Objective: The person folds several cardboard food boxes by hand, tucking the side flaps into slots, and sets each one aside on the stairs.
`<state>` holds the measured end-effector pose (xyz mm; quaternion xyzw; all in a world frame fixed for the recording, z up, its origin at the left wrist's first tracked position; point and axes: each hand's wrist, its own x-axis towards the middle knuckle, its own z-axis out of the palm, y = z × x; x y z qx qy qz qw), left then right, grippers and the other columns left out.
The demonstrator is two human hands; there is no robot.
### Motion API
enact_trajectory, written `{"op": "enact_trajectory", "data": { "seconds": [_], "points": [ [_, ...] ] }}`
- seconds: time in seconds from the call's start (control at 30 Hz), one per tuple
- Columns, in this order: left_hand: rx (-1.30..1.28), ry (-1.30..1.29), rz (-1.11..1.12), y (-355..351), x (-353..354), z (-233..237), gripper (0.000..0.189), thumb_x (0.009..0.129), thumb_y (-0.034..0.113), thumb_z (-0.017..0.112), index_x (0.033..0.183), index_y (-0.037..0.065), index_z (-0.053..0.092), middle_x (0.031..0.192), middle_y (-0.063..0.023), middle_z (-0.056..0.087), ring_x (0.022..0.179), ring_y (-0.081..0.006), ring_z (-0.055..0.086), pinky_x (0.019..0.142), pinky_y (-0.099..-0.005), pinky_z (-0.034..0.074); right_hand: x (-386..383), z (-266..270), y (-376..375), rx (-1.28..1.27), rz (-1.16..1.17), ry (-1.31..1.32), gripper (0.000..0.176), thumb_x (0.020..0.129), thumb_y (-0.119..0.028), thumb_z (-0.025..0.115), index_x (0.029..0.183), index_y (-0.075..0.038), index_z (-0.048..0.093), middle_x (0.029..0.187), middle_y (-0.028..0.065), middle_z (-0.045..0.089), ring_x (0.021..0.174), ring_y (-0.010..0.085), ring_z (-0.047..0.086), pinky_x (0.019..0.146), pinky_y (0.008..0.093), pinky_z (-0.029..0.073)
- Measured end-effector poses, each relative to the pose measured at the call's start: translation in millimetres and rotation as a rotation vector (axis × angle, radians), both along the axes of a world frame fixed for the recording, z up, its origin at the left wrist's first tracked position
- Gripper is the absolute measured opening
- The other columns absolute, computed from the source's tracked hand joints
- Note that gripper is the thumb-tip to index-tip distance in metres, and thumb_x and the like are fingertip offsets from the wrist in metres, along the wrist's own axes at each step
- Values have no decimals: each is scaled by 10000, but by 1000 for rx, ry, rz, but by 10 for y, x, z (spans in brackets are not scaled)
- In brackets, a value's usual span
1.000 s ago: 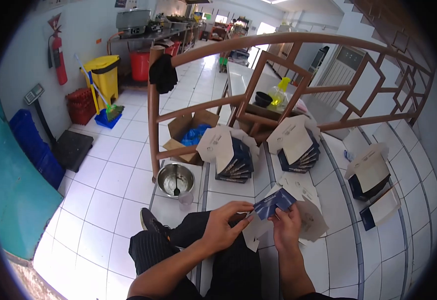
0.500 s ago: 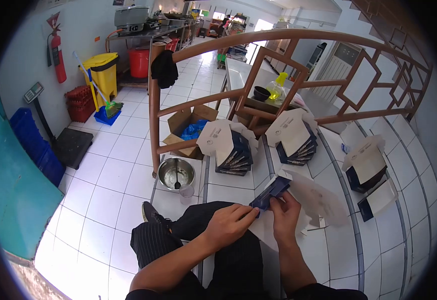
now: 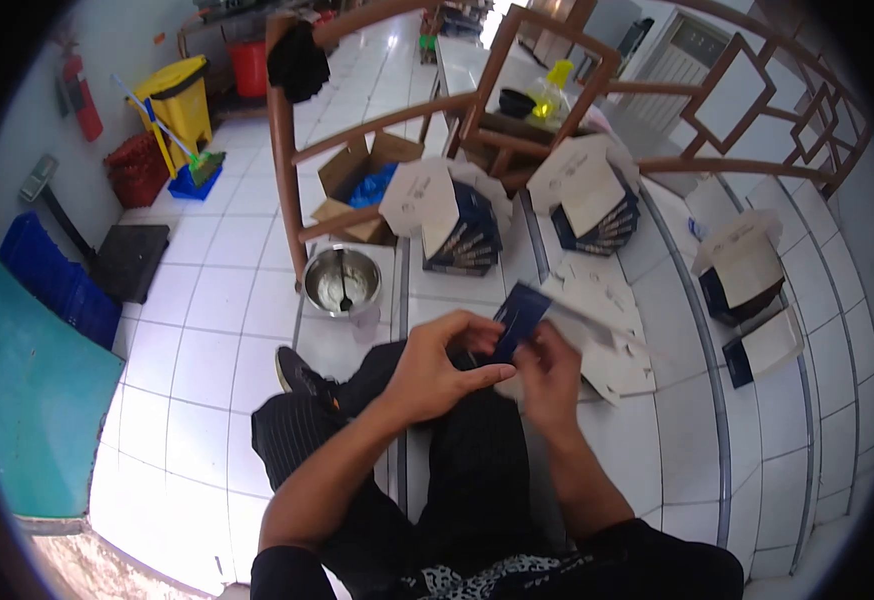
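A dark blue and white carton (image 3: 523,318) is held up in front of my knees, its white flap slanting to the right. My right hand (image 3: 549,375) is closed on its lower right side, slightly blurred. At its left side is my left hand (image 3: 442,368), thumb and fingers spread apart, fingertips near the carton's edge. Flat white carton sheets (image 3: 607,310) lie on the step behind it. Nested stacks of dark blue and white cartons stand further back, one on the left (image 3: 462,225) and one on the right (image 3: 597,205).
A metal bowl (image 3: 342,280) with a dark utensil sits on the left step, a clear cup beside it. Behind are a cardboard box (image 3: 342,180) with blue plastic and a brown railing (image 3: 285,190). More cartons (image 3: 742,280) stand on the right steps.
The view has tilted downward. My left hand has opened from its pinch on the carton, and the carton has turned more upright. The flat sheets behind it are more exposed.
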<state>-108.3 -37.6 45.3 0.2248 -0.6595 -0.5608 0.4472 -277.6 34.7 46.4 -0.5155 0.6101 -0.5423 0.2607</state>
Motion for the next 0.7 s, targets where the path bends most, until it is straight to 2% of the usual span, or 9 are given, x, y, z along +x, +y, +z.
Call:
{"op": "enact_trajectory", "data": {
  "seconds": [0.03, 0.13, 0.17, 0.27, 0.33, 0.37, 0.47, 0.57, 0.7],
  "points": [
    [-70, 91, -46, 7, -7, -10, 351, 782, 3, 816, 1113, -4, 698, 1033, -118, 732, 938, -200, 715, 834, -306, 567, -45, 92, 9, 46, 0, -118, 281, 973, -101, 618, 1225, 18, 653, 1089, 127, 708, 966, 185, 680, 832, 326, 561],
    [-290, 12, -77, 50, 33, 105, 430, 768, 8, 839, 1170, 22, 686, 1196, -151, 682, 1060, -235, 695, 928, -324, 555, -130, 316, 58, -47, 225, -690, 291, 985, -65, 596, 1251, 51, 614, 1142, 113, 695, 1006, 165, 661, 839, 313, 559],
    [-296, 7, -72, 63, 30, 98, 486, 760, 25, 852, 1210, 35, 668, 1246, -157, 655, 1097, -256, 681, 954, -342, 546, -108, 366, 89, -44, 217, -728, 321, 964, -2, 601, 1275, 76, 583, 1175, 123, 683, 1068, 158, 650, 873, 316, 552],
    [-380, -9, 14, 102, 13, 83, 681, 729, 89, 894, 1339, 69, 594, 1390, -174, 559, 1220, -320, 617, 1029, -399, 512, 3, 384, 89, -103, 164, -345, 369, 933, 29, 611, 1297, 80, 576, 1193, 129, 679, 1094, 162, 649, 931, 331, 544],
    [-527, -24, 167, 73, 10, 103, 848, 699, 146, 927, 1439, 87, 516, 1477, -188, 474, 1317, -364, 546, 1074, -438, 482, -44, 436, 120, -80, 223, -396, 408, 921, 37, 620, 1323, 82, 563, 1205, 132, 675, 1111, 174, 653, 965, 332, 536],
    [-601, -61, 182, 25, 0, 78, 1094, 627, 276, 975, 1531, 106, 384, 1516, -220, 389, 1401, -416, 438, 1120, -498, 429, -63, 469, 133, -68, 255, -422, 428, 914, 42, 625, 1335, 84, 557, 1211, 134, 673, 1120, 180, 655, 982, 333, 533],
    [-591, 31, 172, 9, -26, 73, 1223, 577, 360, 988, 1560, 105, 307, 1490, -259, 382, 1393, -457, 421, 1125, -543, 411, -52, 603, 171, -3, 429, -541, 436, 919, 24, 626, 1344, 84, 548, 1211, 131, 669, 1119, 182, 659, 1004, 325, 523],
    [-659, -15, 187, 13, -10, -56, 1256, 551, 429, 975, 1560, 155, 280, 1458, -276, 372, 1368, -486, 409, 1097, -578, 411, -43, 585, 154, 67, 502, -587, 499, 914, 11, 633, 1392, 82, 507, 1247, 128, 649, 1142, 181, 651, 1019, 314, 513],
    [-724, -122, 312, 65, 50, -90, 1100, 518, 451, 933, 1468, 211, 433, 1418, -252, 387, 1218, -482, 452, 1023, -572, 383, 39, 540, 166, 114, 538, -749, 606, 912, -30, 659, 1462, 75, 428, 1307, 122, 611, 1180, 178, 627, 1025, 309, 504]
  ]
}}
